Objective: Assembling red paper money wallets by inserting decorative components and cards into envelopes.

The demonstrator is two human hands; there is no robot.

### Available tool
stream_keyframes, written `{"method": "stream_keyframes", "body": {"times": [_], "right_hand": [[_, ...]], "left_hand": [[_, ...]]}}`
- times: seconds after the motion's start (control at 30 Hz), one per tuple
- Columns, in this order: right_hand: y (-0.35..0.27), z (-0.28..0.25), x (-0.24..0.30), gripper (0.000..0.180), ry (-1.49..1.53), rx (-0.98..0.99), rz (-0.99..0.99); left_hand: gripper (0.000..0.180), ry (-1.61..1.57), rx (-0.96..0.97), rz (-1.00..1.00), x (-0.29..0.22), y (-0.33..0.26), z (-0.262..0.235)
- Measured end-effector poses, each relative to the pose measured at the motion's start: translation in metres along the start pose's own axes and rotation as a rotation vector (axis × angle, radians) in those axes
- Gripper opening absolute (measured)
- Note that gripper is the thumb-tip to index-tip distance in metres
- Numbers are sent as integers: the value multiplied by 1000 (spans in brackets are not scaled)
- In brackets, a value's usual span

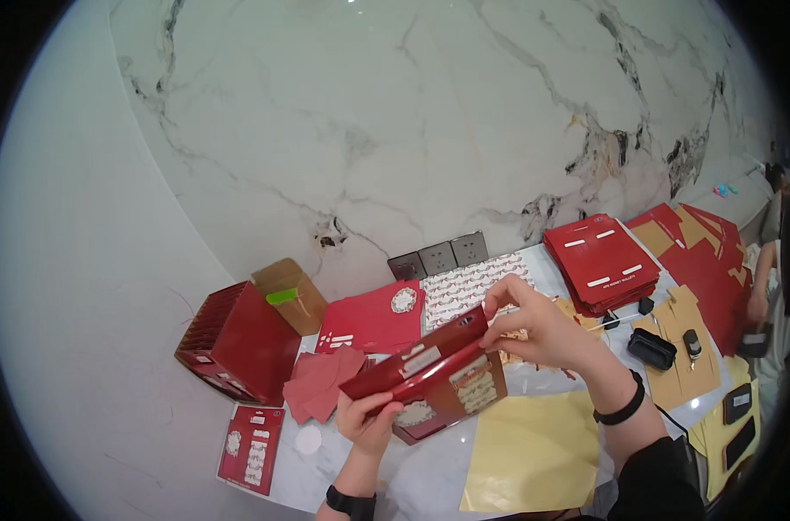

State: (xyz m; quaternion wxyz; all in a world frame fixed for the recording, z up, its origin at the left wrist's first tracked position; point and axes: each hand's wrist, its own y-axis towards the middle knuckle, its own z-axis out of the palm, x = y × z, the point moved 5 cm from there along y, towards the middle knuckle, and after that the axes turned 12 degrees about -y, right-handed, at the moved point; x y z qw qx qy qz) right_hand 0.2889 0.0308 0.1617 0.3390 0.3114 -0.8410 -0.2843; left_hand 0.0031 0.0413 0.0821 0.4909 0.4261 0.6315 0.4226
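Note:
Both hands hold up a red cardboard folder, tilted so that its right end is higher. A fold runs along its length, and cream-coloured decorative pieces with a pale label show on its faces. My left hand grips the lower left corner, thumb in front. At the upper right end my right hand pinches the edge between thumb and fingers. Below and right of the folder lies a yellow sheet on the white table. Pinkish-red paper pieces lie just left of it.
At left stand a row of red folders and a brown cardboard box. A red card lies in front. Behind are red sheets and a patterned sticker sheet; rightward, stacked red cards, a black case, keys and a person's hand.

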Motion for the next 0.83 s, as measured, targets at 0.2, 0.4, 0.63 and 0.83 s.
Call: {"method": "stream_keyframes", "body": {"times": [0.2,0.4,0.63,0.83], "right_hand": [[1,8,-14,19,61,101,34],[1,12,-20,19,186,141,114],[2,8,-20,18,190,182,66],[-1,-11,8,15,35,183,-36]], "left_hand": [[37,-85,-129,-106,0,8,3],[36,-13,-39,-91,3,7,-6],[39,-84,-109,-218,9,-6,-6],[49,127,134,192,-34,13,-3]]}}
